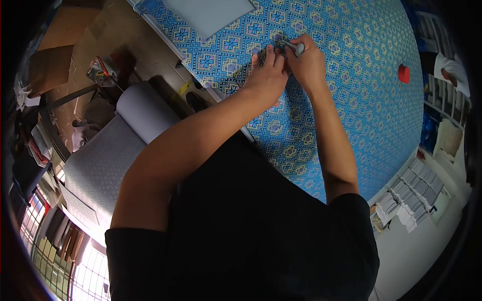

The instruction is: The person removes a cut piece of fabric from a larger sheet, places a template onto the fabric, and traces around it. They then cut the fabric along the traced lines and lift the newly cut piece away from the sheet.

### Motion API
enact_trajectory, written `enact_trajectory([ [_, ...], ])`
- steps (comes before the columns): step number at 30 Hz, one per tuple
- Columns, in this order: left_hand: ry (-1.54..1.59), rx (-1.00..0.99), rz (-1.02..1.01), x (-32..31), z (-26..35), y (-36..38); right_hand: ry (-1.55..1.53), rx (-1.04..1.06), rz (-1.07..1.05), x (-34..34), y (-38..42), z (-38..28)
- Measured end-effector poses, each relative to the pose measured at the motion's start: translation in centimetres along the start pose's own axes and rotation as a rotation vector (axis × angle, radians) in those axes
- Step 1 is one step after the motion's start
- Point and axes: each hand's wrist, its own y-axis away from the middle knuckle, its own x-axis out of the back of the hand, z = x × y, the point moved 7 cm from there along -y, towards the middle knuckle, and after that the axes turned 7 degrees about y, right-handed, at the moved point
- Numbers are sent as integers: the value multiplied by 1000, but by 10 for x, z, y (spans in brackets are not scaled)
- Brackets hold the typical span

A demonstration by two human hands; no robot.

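Note:
Blue patterned fabric (361, 105) covers a large table. Near its upper middle, my right hand (305, 60) is closed on a small grey tool (298, 48), whose rounded end shows between the fingers; its tip points toward the upper left. My left hand (268, 72) rests on the fabric just beside it, palm down with the fingers spread, and nothing shows in it. A flat grey panel (208, 15) lies on the fabric at the top, up and left of both hands.
On the fabric to the right stands a red round object (404, 74). A grey fabric roll (145, 110) lies left of the table. Another person (452, 72) is partly visible at the far right, near shelves. Folded pale fabric (409, 193) is at the lower right.

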Motion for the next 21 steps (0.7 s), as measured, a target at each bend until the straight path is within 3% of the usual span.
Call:
enact_trajectory([
  [14,-6,-17,-13,0,-1,0,-93,5,148,-9,-1,2],
  [17,-32,-49,26,6,-1,1,-182,-67,189,-10,10,11],
  [21,-251,-155,-93,13,-6,-5,-174,-200,354,1,33,1],
])
